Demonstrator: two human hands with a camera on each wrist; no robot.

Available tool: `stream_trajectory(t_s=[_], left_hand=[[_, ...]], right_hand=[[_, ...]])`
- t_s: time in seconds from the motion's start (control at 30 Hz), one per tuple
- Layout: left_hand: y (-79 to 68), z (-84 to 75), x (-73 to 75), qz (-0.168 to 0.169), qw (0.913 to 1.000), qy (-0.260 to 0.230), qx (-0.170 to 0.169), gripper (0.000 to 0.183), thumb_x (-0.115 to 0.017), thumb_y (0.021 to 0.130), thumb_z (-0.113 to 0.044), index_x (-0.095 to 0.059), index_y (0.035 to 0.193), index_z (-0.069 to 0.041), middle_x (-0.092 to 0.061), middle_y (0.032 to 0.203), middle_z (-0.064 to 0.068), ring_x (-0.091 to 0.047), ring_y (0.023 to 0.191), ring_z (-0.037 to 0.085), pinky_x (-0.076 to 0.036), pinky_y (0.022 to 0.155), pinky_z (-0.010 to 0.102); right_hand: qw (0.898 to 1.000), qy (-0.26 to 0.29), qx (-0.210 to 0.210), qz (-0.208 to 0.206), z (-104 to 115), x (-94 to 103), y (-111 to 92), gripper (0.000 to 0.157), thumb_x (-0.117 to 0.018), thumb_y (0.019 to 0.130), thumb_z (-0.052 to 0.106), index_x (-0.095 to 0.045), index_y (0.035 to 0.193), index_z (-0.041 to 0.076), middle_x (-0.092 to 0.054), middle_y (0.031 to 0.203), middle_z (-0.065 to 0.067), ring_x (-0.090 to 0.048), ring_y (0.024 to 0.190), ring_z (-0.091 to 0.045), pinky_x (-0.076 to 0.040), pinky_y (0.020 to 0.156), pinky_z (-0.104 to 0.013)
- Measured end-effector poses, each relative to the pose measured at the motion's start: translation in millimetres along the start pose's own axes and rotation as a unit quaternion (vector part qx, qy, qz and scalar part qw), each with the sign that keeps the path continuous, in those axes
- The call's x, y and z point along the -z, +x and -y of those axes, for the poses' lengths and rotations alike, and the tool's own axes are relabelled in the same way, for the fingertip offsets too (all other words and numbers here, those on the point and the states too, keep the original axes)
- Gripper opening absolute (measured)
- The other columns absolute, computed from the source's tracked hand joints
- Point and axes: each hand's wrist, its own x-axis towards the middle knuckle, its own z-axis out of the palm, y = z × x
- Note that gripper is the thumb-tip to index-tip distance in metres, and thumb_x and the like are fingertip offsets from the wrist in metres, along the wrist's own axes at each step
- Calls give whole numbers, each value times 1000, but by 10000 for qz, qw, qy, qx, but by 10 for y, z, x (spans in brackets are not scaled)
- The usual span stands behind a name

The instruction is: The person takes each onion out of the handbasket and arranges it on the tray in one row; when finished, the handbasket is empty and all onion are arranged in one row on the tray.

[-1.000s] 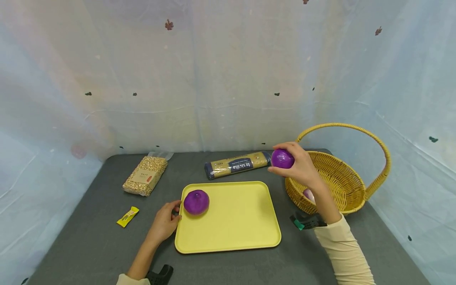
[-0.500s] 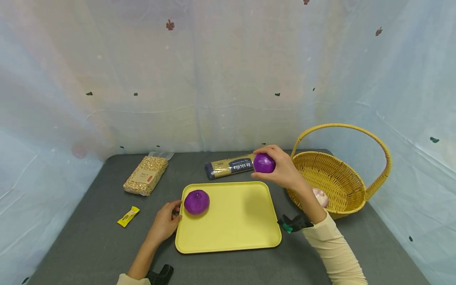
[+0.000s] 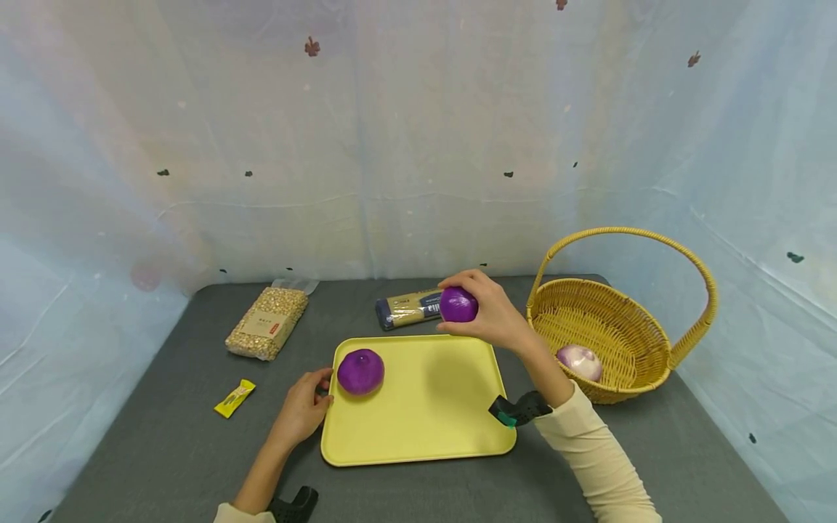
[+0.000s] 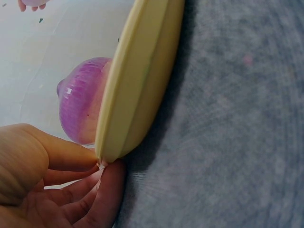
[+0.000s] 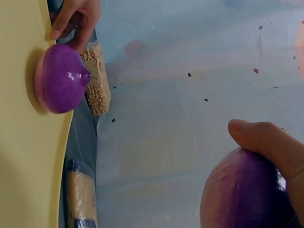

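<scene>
One bag of grains (image 3: 267,323): unmoved, near the far left corner of the worktop (image 3: 176,421).
Yellow sachet (image 3: 235,398): unmoved, toward the worktop's left edge.
Left hand (image 3: 304,407): as before, thumb and fingers pinch the tray (image 3: 418,428) at its left edge, almost no gap between them.
Tray onion (image 3: 360,372): rests near the tray's far left corner, beside this hand.
Pasta pack (image 3: 408,311): beyond the tray's far edge; its right end is now hidden.
Held onion (image 3: 458,304): carried leftward from beside the basket (image 3: 591,305), now in the air, its shadow falling on the tray; I judge the carrying not finished.
Right hand (image 3: 490,312): thumb and fingers curve around this onion, spread to its width.
Pale onion (image 3: 579,362): inside the basket, now fully uncovered by the arm.
</scene>
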Motion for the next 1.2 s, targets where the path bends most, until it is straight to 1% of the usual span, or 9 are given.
stream_trajectory(t_s=[0.2,0.33,0.47,0.6,0.7,0.83,0.97,1.2], left_hand=[[0,8,8,52,10000,-17,21,43,-61,83,3,-53,125,5,-53,95,10,-46,68,13,-38,58,25],[2,12,10,46,10000,3,-10,43,-61,83,3,-52,124,5,-53,95,10,-46,68,14,-38,58,25],[3,9,10,60,10000,-12,-13,43,-61,83,3,-52,124,6,-53,95,10,-45,68,14,-38,58,25],[2,5,9,50,10000,-24,-31,42,-61,82,4,-53,124,6,-53,94,10,-46,68,14,-38,58,25],[-3,0,11,37,10000,-25,-42,42,-61,82,4,-53,123,6,-53,94,11,-46,67,13,-38,58,25],[-14,-8,14,39,10000,-56,-15,42,-61,82,4,-53,124,6,-53,95,11,-46,67,13,-38,57,24],[-16,-6,13,48,9999,-108,37,43,-61,83,4,-52,124,6,-53,96,12,-47,67,13,-39,56,24],[-9,-4,7,56,9999,-115,35,43,-61,82,4,-52,124,6,-53,96,12,-47,67,14,-39,55,24]], right_hand=[[9998,45,-40,165,56,-129,41,57,-82,69,32,-59,119,19,-50,117,-4,-52,102,-21,-51,76,-36],[9994,143,-56,314,65,-220,66,56,-82,69,32,-59,119,20,-49,117,-4,-52,100,-19,-51,74,-33],[9991,106,10,404,49,-313,89,57,-82,69,33,-59,120,19,-49,117,-4,-53,99,-18,-50,73,-29],[9986,101,61,507,39,-400,108,59,-82,69,33,-59,121,17,-49,118,-6,-52,100,-19,-50,72,-29],[9979,140,14,625,37,-460,113,59,-81,70,33,-58,121,16,-49,118,-6,-52,100,-20,-50,71,-29],[9968,120,-71,790,30,-533,117,59,-80,71,34,-57,123,17,-49,119,-6,-52,100,-20,-50,72,-28],[9960,111,-102,877,13,-595,125,60,-80,71,34,-57,123,18,-49,122,-6,-52,102,-20,-50,73,-29],[9956,204,-94,906,-32,-676,140,60,-81,70,32,-58,122,14,-49,121,-6,-54,101,-20,-50,73,-28]])
